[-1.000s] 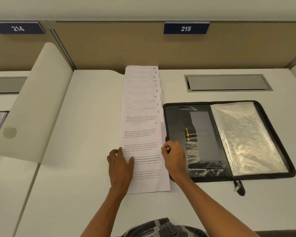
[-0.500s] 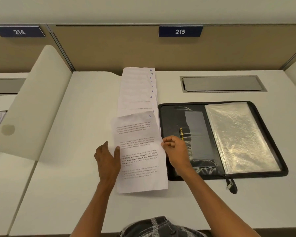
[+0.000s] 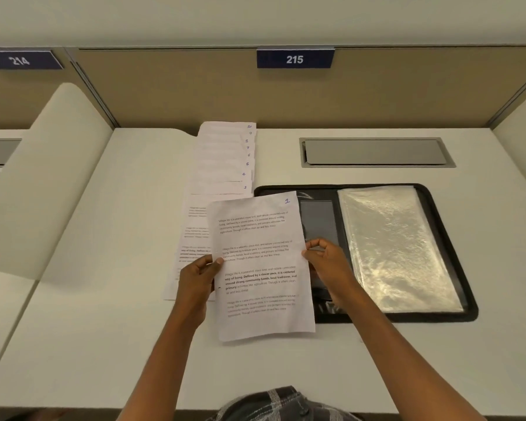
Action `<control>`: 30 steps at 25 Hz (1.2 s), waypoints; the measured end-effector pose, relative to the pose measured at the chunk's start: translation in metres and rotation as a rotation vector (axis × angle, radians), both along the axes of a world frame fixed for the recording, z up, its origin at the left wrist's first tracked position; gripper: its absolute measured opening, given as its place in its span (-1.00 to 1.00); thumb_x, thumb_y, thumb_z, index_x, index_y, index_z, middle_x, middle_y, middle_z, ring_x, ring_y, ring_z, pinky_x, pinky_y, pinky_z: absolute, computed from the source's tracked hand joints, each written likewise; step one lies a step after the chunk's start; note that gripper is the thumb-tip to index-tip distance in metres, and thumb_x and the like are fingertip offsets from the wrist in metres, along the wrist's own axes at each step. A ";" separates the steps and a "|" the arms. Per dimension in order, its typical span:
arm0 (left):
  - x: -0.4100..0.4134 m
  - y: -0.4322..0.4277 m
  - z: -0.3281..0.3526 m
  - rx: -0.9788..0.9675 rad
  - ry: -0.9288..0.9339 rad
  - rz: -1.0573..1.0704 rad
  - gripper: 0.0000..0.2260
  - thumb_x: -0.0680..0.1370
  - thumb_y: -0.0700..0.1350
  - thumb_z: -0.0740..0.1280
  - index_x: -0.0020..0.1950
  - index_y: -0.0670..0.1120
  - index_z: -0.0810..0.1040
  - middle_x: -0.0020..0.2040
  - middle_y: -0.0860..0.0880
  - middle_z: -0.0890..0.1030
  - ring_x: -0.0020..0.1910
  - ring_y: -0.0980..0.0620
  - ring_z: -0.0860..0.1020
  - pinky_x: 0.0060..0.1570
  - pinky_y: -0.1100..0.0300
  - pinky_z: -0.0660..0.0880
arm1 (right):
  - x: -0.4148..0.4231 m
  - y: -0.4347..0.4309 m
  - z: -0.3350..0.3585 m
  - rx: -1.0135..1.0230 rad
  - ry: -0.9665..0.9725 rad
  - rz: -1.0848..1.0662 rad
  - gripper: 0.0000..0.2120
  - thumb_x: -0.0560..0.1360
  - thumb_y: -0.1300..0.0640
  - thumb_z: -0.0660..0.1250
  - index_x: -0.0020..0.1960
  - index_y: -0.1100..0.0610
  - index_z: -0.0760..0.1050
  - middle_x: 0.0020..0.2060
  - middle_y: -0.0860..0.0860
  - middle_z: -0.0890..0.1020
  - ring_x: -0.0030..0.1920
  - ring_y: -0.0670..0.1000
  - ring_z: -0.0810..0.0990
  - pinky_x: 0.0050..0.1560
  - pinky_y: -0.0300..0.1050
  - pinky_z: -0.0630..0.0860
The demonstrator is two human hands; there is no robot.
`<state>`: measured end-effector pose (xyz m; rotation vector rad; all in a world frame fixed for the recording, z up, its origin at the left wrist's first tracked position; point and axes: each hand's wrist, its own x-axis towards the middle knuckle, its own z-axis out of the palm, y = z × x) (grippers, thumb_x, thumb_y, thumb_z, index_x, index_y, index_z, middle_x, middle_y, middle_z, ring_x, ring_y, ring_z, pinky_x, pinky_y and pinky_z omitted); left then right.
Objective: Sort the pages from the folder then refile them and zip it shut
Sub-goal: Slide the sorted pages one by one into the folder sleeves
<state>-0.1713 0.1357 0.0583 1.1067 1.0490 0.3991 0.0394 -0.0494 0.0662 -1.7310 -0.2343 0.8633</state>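
- A checked garment (image 3: pixel 283 402) shows at the bottom centre of the frame, with both bare forearms reaching up from it.
- The left hand (image 3: pixel 195 278) holds the left edge of a printed page marked 1 (image 3: pixel 261 268); its thumb lies on the front and its other fingers (image 3: pixel 205 262) curl behind.
- The right hand (image 3: pixel 325 265) pinches the same page's right edge between thumb and forefinger; its other fingers are loosely curled.
- The page sits mid-frame, slightly tilted, overlapping the left part of the folder and the lower right of the other pages.
- The open black folder (image 3: pixel 407 317) lies flat on the white worktop (image 3: pixel 104 299) at centre right, with clear plastic sleeves (image 3: pixel 392 247) on its right half.
- The remaining pages (image 3: pixel 222 165) lie fanned in a column just left of the folder, with handwritten numbers 3 to 10 down their right edge.
- Above the folder is a grey metal flap (image 3: pixel 374 151) set into the worktop.
- On the tan back panel hang blue signs, 215 (image 3: pixel 295 59) at top centre and 214 (image 3: pixel 20 60) at top left.
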 end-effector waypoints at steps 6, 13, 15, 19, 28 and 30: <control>0.067 -0.064 0.003 -0.052 0.014 -0.068 -0.82 0.65 -0.15 0.40 0.21 -0.17 0.66 0.07 -0.13 0.75 0.04 -0.17 0.74 -0.04 0.01 0.68 | 0.063 -0.064 0.003 0.072 0.097 0.211 -0.62 0.54 0.08 0.50 0.32 0.03 0.54 0.16 -0.05 0.72 0.13 0.04 0.72 0.17 0.13 0.64; 0.153 -0.123 -0.004 0.108 0.090 -0.181 -0.89 0.66 -0.12 0.38 0.16 -0.06 0.66 0.03 0.04 0.76 0.00 0.01 0.74 -0.02 0.04 0.69 | 0.146 -0.123 -0.002 -0.002 0.062 0.247 -0.65 0.53 0.10 0.51 0.29 0.05 0.60 0.13 -0.02 0.73 0.12 0.05 0.72 0.20 0.17 0.63; 0.177 -0.129 -0.009 0.305 0.158 -0.209 -0.90 0.67 -0.09 0.37 0.17 0.03 0.63 0.02 0.10 0.73 -0.03 0.15 0.71 -0.03 0.16 0.68 | 0.171 -0.140 -0.005 -0.009 0.066 0.206 -0.62 0.50 0.09 0.53 0.30 0.05 0.60 0.13 0.00 0.73 0.13 0.07 0.72 0.21 0.20 0.62; 0.234 -0.129 -0.018 0.565 0.307 -0.257 -0.72 0.68 -0.08 0.35 0.39 -0.04 0.57 0.23 0.03 0.65 0.12 0.12 0.64 0.13 0.19 0.63 | 0.218 -0.168 -0.010 -0.033 0.061 0.104 -0.59 0.47 0.13 0.55 0.30 0.08 0.59 0.12 0.01 0.73 0.12 0.08 0.72 0.17 0.14 0.64; 0.375 -0.088 -0.049 1.001 0.364 -0.598 -0.66 0.66 -0.17 0.34 0.44 -0.07 0.57 0.34 -0.09 0.57 0.36 -0.09 0.45 0.34 0.03 0.44 | 0.277 -0.185 -0.024 -0.131 -0.037 0.021 -0.75 0.54 0.17 0.48 0.21 0.11 0.63 0.07 0.04 0.74 -0.03 -0.01 0.75 -0.13 -0.22 0.66; 0.393 -0.083 -0.057 1.057 0.343 -0.638 -0.70 0.63 -0.17 0.38 0.37 -0.05 0.64 0.26 -0.07 0.60 0.28 -0.11 0.47 0.25 -0.02 0.44 | 0.288 -0.189 -0.021 -0.150 -0.048 0.039 -0.74 0.54 0.14 0.48 0.22 0.11 0.63 0.06 0.00 0.75 -0.01 -0.01 0.75 -0.13 -0.23 0.65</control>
